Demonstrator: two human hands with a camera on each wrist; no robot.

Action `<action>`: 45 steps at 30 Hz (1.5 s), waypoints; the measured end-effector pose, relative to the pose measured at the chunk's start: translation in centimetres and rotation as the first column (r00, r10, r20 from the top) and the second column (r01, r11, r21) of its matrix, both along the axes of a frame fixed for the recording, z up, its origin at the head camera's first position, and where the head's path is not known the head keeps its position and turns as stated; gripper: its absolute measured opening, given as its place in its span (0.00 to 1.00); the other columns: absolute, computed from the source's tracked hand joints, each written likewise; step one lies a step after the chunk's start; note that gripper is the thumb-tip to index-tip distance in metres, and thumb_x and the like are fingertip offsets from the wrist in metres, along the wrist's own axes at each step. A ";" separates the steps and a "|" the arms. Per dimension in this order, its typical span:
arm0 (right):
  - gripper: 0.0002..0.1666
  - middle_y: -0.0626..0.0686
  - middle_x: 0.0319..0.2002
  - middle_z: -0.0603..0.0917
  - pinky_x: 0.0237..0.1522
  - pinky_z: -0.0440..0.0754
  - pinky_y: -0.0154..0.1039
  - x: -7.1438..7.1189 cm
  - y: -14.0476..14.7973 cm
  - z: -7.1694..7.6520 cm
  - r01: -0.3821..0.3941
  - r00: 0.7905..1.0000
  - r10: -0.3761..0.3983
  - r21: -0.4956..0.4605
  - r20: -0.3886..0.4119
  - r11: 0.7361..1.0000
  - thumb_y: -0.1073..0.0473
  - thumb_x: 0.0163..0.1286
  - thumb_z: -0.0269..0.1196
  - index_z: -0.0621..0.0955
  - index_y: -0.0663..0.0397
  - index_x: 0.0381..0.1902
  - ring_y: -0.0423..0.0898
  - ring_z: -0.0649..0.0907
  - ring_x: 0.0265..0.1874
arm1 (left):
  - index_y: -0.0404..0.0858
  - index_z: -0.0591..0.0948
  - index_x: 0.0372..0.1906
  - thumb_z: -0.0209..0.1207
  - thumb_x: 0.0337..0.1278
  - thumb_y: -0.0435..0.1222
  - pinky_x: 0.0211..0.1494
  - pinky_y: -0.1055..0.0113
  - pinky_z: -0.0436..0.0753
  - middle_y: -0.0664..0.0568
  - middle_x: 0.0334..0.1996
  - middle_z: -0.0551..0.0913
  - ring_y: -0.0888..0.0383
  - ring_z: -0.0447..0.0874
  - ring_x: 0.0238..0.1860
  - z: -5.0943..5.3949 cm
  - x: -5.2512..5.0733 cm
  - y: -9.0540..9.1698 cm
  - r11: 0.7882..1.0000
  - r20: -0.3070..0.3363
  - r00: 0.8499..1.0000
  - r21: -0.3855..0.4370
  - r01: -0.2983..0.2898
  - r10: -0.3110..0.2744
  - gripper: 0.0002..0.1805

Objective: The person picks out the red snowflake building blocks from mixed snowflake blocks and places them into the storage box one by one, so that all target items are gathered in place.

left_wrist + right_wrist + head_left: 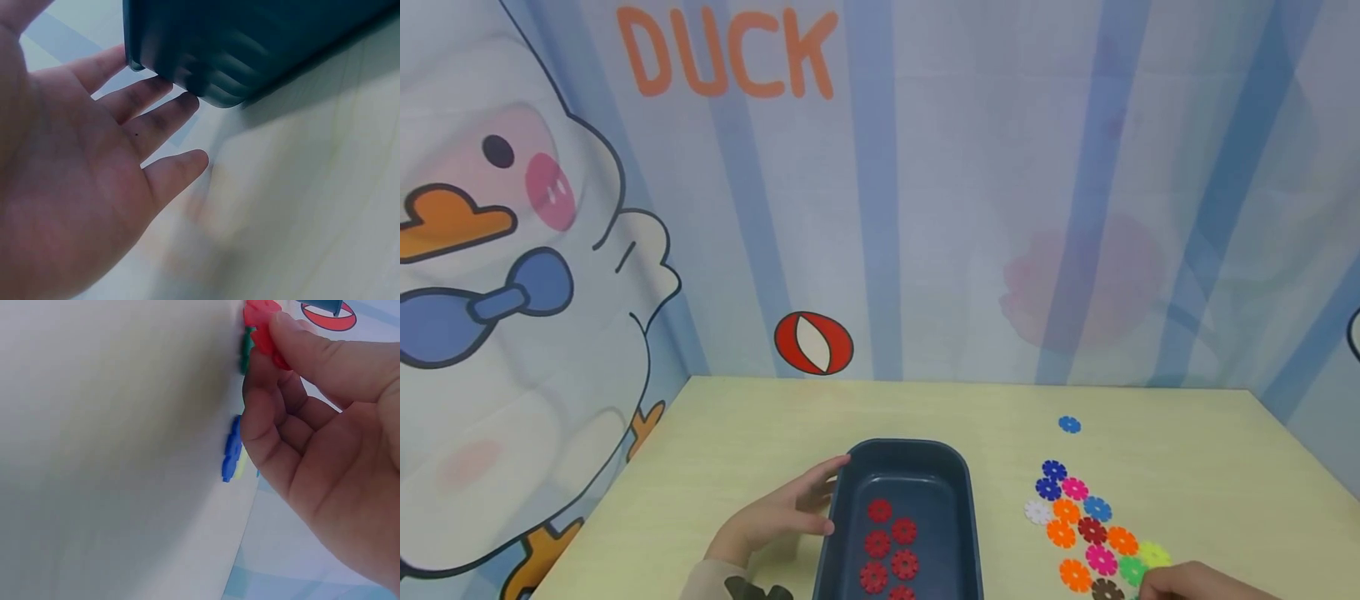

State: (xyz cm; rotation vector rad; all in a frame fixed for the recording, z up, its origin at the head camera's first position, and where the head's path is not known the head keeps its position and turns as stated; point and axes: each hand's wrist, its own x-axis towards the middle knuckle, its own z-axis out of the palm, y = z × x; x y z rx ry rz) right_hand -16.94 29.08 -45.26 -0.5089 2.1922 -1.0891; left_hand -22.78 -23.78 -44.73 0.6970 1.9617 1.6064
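Note:
My left hand [778,515] rests its fingertips on the left wall of a dark blue tray [973,533]; its fingers look fairly straight in the left wrist view. Several red notched discs [877,544] lie flat inside the tray. At the lower right edge of the head view, my right hand [1202,582] is low over the near end of a group of coloured discs, partly cut off. The right wrist view shows its thumb and index finger pinching a red notched disc [257,312]. Close by are a green disc [247,353] and a blue disc [232,450].
Right of the tray lie loose discs, among them an orange disc [1075,575], a pink disc [1101,559], a brown disc [1107,591] and a white disc [1038,511]. A light blue disc [1070,425] sits apart, farther back. A printed curtain [955,208] hangs behind the table.

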 end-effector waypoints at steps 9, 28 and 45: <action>0.04 0.51 0.25 0.78 0.29 0.73 0.33 -0.9 -2.0 2.8 0.047 0.999 -0.047 0.066 0.003 0.997 0.64 0.62 0.65 0.79 0.58 0.32 0.49 0.78 0.28 | 0.40 0.47 0.77 0.62 0.59 0.37 0.72 0.40 0.52 0.37 0.76 0.44 0.34 0.44 0.74 -0.1 0.0 0.0 1.000 0.008 1.000 0.009 0.004 -0.004 0.47; 0.07 0.44 0.32 0.80 0.35 0.81 0.30 -4.2 -8.8 6.9 -0.207 0.952 0.196 -0.025 -0.236 0.978 0.69 0.64 0.63 0.79 0.53 0.38 0.39 0.78 0.30 | 0.41 0.47 0.77 0.61 0.59 0.35 0.72 0.41 0.53 0.38 0.76 0.46 0.35 0.46 0.74 -0.3 -0.1 -0.2 1.000 0.009 1.000 0.011 0.001 -0.001 0.46; 0.06 0.47 0.32 0.82 0.32 0.82 0.35 -6.9 -15.9 8.8 -0.320 0.873 0.252 -0.101 -0.417 0.942 0.69 0.67 0.60 0.80 0.56 0.40 0.43 0.81 0.28 | 0.42 0.48 0.77 0.61 0.58 0.35 0.72 0.40 0.53 0.39 0.76 0.47 0.36 0.46 0.74 -0.1 0.0 0.0 1.000 0.015 1.000 -0.002 -0.008 0.008 0.46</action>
